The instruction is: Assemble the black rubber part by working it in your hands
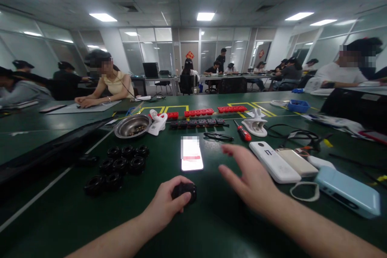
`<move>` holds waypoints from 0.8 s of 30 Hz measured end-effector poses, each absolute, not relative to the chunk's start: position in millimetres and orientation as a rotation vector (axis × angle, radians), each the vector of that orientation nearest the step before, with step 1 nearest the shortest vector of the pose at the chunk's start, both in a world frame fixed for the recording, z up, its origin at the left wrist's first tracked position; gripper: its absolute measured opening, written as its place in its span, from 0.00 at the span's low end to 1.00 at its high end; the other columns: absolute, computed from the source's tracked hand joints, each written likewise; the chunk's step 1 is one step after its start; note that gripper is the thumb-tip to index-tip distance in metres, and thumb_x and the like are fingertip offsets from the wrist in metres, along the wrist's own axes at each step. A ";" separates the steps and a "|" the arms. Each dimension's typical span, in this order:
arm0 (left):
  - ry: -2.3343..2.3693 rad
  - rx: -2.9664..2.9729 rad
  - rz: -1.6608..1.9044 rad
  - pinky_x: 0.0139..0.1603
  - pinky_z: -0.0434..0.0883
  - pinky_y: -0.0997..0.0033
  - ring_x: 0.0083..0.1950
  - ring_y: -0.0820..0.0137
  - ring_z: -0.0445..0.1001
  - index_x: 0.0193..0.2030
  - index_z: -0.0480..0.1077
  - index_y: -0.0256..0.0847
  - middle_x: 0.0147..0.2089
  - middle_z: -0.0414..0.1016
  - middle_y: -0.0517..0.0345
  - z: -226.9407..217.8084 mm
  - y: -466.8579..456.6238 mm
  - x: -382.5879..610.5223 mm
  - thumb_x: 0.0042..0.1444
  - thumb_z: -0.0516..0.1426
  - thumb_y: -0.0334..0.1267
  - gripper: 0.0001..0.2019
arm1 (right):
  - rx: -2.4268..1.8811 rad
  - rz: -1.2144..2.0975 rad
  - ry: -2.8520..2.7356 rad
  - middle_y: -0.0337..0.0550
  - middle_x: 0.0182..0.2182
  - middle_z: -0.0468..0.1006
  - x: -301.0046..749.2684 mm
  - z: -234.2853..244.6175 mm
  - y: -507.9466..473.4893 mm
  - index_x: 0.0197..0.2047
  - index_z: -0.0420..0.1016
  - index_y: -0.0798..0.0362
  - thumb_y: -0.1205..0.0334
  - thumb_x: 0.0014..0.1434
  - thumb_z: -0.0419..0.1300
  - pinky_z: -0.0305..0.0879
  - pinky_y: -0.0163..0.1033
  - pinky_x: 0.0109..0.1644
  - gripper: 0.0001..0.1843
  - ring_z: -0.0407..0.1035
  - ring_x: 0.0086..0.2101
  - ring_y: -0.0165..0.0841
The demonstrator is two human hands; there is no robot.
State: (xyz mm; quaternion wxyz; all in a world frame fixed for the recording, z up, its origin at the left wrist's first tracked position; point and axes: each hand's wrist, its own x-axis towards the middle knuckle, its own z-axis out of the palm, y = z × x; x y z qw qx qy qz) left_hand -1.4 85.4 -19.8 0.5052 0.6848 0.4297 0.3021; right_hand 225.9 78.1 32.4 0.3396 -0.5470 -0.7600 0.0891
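Observation:
Low over the green table [211,225], my left hand [169,199] is closed around a black rounded part [189,191], its thumb across the front. Most of that part is hidden by the fingers. My right hand [248,171] hangs with thumb and fingers apart, slightly blurred, holding nothing. Between and beyond the hands lies a lit phone [192,161], screen up. A pair of black-framed glasses [216,136] and a red-handled screwdriver [243,133] are just past my right fingers. To the left sit several black ring-shaped parts [120,165] in loose rows.
Behind the phone are a metal bowl [121,129] of small pieces, a black strip of parts [198,124] and red trays [198,112]. White [273,163] and light-blue power banks [347,191] stand right of my right arm, with cables [287,133]. Other people sit at surrounding tables.

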 end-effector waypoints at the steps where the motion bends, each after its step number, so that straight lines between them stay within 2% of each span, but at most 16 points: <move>1: 1.019 1.717 0.841 0.25 0.64 0.74 0.25 0.73 0.66 0.40 0.66 0.38 0.32 0.68 0.56 -23.6 82.8 -2.6 0.49 0.52 0.52 0.20 | -1.338 0.480 -1.969 0.48 0.45 0.68 211.2 26.2 66.6 0.50 0.60 0.50 0.49 0.56 0.48 0.61 0.45 0.47 0.21 0.63 0.44 0.39; 2: 0.993 1.808 0.961 0.26 0.65 0.73 0.27 0.71 0.67 0.40 0.66 0.39 0.33 0.69 0.56 -27.4 79.9 -3.5 0.48 0.53 0.53 0.20 | -1.278 0.765 -1.900 0.47 0.41 0.69 198.3 17.5 57.1 0.49 0.60 0.51 0.47 0.57 0.46 0.64 0.41 0.40 0.22 0.65 0.39 0.36; 3: 0.958 1.910 1.055 0.29 0.66 0.72 0.30 0.70 0.69 0.40 0.67 0.40 0.33 0.70 0.56 -30.7 76.9 -3.9 0.47 0.53 0.54 0.20 | -1.253 1.060 -1.798 0.45 0.35 0.70 187.9 7.5 49.9 0.45 0.61 0.52 0.43 0.58 0.41 0.65 0.36 0.29 0.24 0.66 0.30 0.32; 4: 0.918 2.009 1.097 0.32 0.66 0.71 0.32 0.69 0.70 0.41 0.67 0.41 0.34 0.72 0.56 -33.2 74.3 -3.8 0.46 0.54 0.53 0.20 | -1.237 1.342 -1.723 0.41 0.27 0.68 180.0 -2.7 45.0 0.39 0.62 0.54 0.39 0.57 0.36 0.59 0.32 0.19 0.28 0.63 0.22 0.29; 6: 0.883 2.131 1.045 0.36 0.66 0.71 0.35 0.67 0.71 0.42 0.67 0.42 0.36 0.73 0.56 -35.2 71.3 -2.2 0.46 0.56 0.52 0.20 | -1.174 1.606 -1.684 0.36 0.19 0.63 171.7 -19.1 41.0 0.33 0.62 0.55 0.36 0.55 0.37 0.51 0.29 0.16 0.30 0.56 0.16 0.25; 8: 0.914 2.119 0.914 0.37 0.66 0.71 0.37 0.66 0.72 0.44 0.67 0.42 0.38 0.74 0.55 -33.4 72.0 0.1 0.45 0.57 0.53 0.22 | -1.170 1.536 -1.735 0.35 0.18 0.63 171.5 -26.0 42.3 0.31 0.63 0.56 0.38 0.55 0.43 0.53 0.30 0.20 0.27 0.57 0.19 0.25; 12: 0.896 1.962 0.754 0.35 0.66 0.72 0.36 0.67 0.71 0.44 0.68 0.39 0.37 0.73 0.55 -26.4 77.8 1.6 0.45 0.55 0.57 0.26 | -1.224 1.098 -2.023 0.43 0.31 0.71 181.3 -18.9 50.9 0.37 0.67 0.55 0.50 0.55 0.53 0.58 0.34 0.33 0.15 0.64 0.31 0.31; 14: 0.898 1.965 0.761 0.32 0.65 0.74 0.33 0.69 0.69 0.41 0.69 0.38 0.34 0.72 0.56 -24.9 78.3 1.3 0.45 0.54 0.57 0.25 | -1.244 0.980 -2.166 0.43 0.32 0.72 186.1 -15.3 55.2 0.36 0.68 0.54 0.50 0.56 0.51 0.57 0.35 0.33 0.15 0.64 0.31 0.33; 17: 0.953 2.035 0.773 0.31 0.63 0.75 0.31 0.70 0.68 0.40 0.69 0.36 0.32 0.71 0.56 -24.8 76.0 1.7 0.43 0.57 0.53 0.23 | -1.284 0.991 -2.191 0.42 0.25 0.70 189.6 -16.6 60.2 0.27 0.67 0.55 0.47 0.59 0.43 0.56 0.35 0.29 0.23 0.63 0.27 0.31; 19: 0.951 2.049 0.751 0.31 0.62 0.75 0.31 0.70 0.68 0.40 0.69 0.36 0.32 0.71 0.57 -24.8 75.1 2.4 0.42 0.59 0.50 0.22 | -1.299 1.039 -2.147 0.40 0.23 0.68 189.5 -19.4 61.2 0.24 0.64 0.55 0.48 0.60 0.42 0.55 0.34 0.27 0.23 0.61 0.25 0.30; 21: 0.936 2.011 0.715 0.31 0.62 0.76 0.32 0.71 0.67 0.41 0.69 0.38 0.32 0.71 0.58 -24.7 75.8 2.8 0.42 0.59 0.49 0.21 | -1.303 1.021 -2.116 0.39 0.24 0.67 188.5 -21.3 59.6 0.26 0.63 0.55 0.52 0.58 0.47 0.55 0.33 0.28 0.17 0.61 0.26 0.30; 23: 0.940 1.960 0.670 0.31 0.62 0.76 0.32 0.71 0.67 0.40 0.69 0.39 0.32 0.71 0.60 -24.2 77.3 2.7 0.44 0.58 0.49 0.19 | -1.260 0.935 -2.128 0.40 0.28 0.68 187.8 -21.1 56.1 0.32 0.63 0.54 0.58 0.55 0.52 0.57 0.34 0.31 0.08 0.62 0.28 0.30; 24: 0.953 1.942 0.649 0.31 0.62 0.76 0.31 0.72 0.67 0.40 0.70 0.39 0.31 0.70 0.60 -23.8 77.9 2.6 0.45 0.57 0.49 0.18 | -1.223 0.885 -2.146 0.41 0.30 0.68 187.8 -20.3 54.2 0.35 0.63 0.54 0.60 0.53 0.54 0.58 0.34 0.32 0.07 0.62 0.30 0.31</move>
